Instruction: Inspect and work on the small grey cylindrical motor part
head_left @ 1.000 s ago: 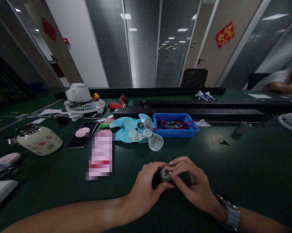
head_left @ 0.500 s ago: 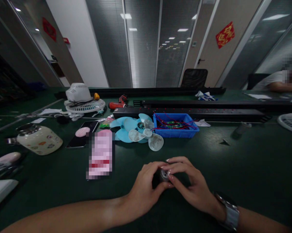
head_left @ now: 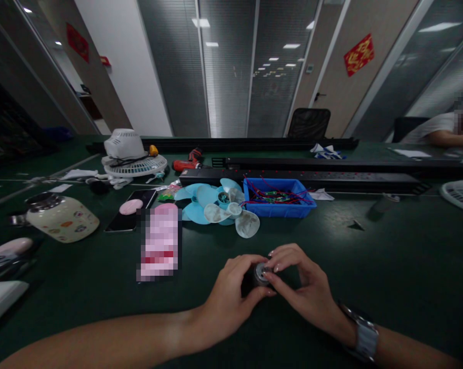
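Observation:
Both hands meet low in the middle of the green table [head_left: 388,256]. My left hand [head_left: 231,294] is wrapped round a small dark cylindrical motor [head_left: 260,273] with a silver end cap facing up. My right hand [head_left: 300,292], with a watch on its wrist, pinches at the top of that motor with thumb and fingertips. Just beyond the hands lie light blue and translucent fan blades [head_left: 216,207] and a blue tray [head_left: 276,210] holding red wires and small circuit boards.
A cream jar [head_left: 60,221], a phone [head_left: 131,218], a pink oval object [head_left: 130,207] and a pink blurred item [head_left: 160,248] lie left. A white fan housing [head_left: 133,159] and red screwdriver [head_left: 187,164] sit farther back. Black rails [head_left: 331,177] cross the table. Another person [head_left: 446,130] sits far right.
The view has shifted slightly. My right fingers have shifted a little on the motor's top; both hands stay in the same place.

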The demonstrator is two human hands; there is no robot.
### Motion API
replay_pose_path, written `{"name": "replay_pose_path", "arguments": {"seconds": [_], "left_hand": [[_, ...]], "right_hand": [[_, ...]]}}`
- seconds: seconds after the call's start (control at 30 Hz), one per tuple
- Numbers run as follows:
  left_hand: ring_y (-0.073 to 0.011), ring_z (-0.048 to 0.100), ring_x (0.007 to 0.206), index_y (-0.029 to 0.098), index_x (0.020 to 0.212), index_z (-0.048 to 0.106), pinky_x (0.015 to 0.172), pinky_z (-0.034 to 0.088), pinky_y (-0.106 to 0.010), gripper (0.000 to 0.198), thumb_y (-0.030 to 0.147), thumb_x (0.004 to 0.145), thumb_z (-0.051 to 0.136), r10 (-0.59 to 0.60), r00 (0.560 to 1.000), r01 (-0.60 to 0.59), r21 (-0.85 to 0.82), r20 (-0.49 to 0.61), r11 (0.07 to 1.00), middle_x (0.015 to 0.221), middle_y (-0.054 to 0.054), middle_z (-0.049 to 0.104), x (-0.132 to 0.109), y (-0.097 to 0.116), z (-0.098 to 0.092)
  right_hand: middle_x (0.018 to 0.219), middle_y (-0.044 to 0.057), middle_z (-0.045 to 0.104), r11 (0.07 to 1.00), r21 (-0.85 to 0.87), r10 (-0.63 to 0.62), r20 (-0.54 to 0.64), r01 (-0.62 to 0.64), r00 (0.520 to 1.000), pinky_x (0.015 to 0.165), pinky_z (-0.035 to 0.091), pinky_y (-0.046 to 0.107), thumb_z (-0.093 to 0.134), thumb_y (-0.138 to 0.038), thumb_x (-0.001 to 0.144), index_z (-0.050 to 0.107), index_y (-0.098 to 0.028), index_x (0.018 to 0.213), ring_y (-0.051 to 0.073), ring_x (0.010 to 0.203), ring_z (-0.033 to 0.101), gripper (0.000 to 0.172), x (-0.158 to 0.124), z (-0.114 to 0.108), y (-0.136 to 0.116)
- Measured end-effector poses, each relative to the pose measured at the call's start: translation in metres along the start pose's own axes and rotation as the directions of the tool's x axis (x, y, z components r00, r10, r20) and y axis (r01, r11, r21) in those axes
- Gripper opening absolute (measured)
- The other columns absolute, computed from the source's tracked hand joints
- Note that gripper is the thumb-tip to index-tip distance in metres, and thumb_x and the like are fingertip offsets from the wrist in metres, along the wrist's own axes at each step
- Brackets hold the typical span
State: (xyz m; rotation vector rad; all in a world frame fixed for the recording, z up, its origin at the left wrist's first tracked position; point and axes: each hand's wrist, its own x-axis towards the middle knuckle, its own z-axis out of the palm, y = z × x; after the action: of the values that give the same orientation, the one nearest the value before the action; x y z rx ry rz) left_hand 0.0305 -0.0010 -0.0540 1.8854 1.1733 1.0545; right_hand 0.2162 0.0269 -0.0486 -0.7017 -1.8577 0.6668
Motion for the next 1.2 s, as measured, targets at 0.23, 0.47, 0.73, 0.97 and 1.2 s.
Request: {"name": "replay_pose_path", "arguments": {"seconds": [0.23,0.47,0.73,0.97,1.2], "left_hand": [[-0.0232,0.062,0.098,0.023,0.113,0.059,0.086,0.047,-0.038,0.038,0.017,0.079,0.075,0.009,1.000,-0.009,0.009,-0.012,1.000,0.107,-0.003,0.067,0.000,-0.001,0.000],[-0.0231,0.062,0.097,0.026,0.110,0.060,0.085,0.046,-0.038,0.038,0.021,0.076,0.078,-0.029,0.999,0.030,0.040,-0.036,0.999,0.107,0.000,0.068,-0.001,0.003,0.000],[-0.0233,0.061,0.092,0.023,0.101,0.061,0.082,0.047,-0.039,0.029,0.014,0.075,0.068,-0.100,0.986,0.110,0.075,-0.133,0.991,0.098,-0.002,0.067,0.000,0.010,-0.003],[-0.0227,0.060,0.090,0.022,0.100,0.060,0.080,0.047,-0.038,0.027,0.015,0.075,0.067,-0.113,0.984,0.121,0.055,-0.137,0.991,0.097,-0.003,0.066,0.001,0.008,-0.001],[-0.0218,0.063,0.091,0.023,0.103,0.061,0.081,0.048,-0.036,0.029,0.015,0.076,0.069,-0.062,0.995,0.066,0.049,-0.077,0.997,0.099,-0.002,0.069,0.000,0.008,-0.004]], "right_hand": [[0.103,0.003,0.067,0.997,-0.045,0.068,0.075,-0.065,0.995,0.087,0.052,0.037,0.067,-0.015,0.087,0.066,-0.028,0.100,0.021,0.105,0.061,0.019,0.003,0.000,-0.006],[0.096,0.001,0.072,0.996,0.008,0.085,-0.035,-0.084,0.996,0.088,0.052,0.038,0.068,-0.017,0.087,0.065,-0.029,0.099,0.021,0.105,0.063,0.017,0.012,-0.011,0.005],[0.106,0.004,0.071,0.929,-0.198,0.350,0.190,-0.313,0.917,0.097,0.048,0.047,0.066,-0.025,0.087,0.074,-0.026,0.095,0.026,0.108,0.063,0.011,0.011,-0.020,0.028],[0.112,0.005,0.072,0.941,-0.230,0.306,0.255,-0.249,0.917,0.102,0.044,0.054,0.074,-0.020,0.080,0.072,-0.027,0.104,0.029,0.119,0.058,0.024,0.009,-0.020,0.027],[0.094,0.002,0.077,0.976,-0.130,0.180,0.045,-0.173,0.983,0.105,0.040,0.057,0.074,-0.023,0.082,0.071,-0.026,0.091,0.027,0.101,0.069,0.010,0.013,-0.020,0.019]]}}
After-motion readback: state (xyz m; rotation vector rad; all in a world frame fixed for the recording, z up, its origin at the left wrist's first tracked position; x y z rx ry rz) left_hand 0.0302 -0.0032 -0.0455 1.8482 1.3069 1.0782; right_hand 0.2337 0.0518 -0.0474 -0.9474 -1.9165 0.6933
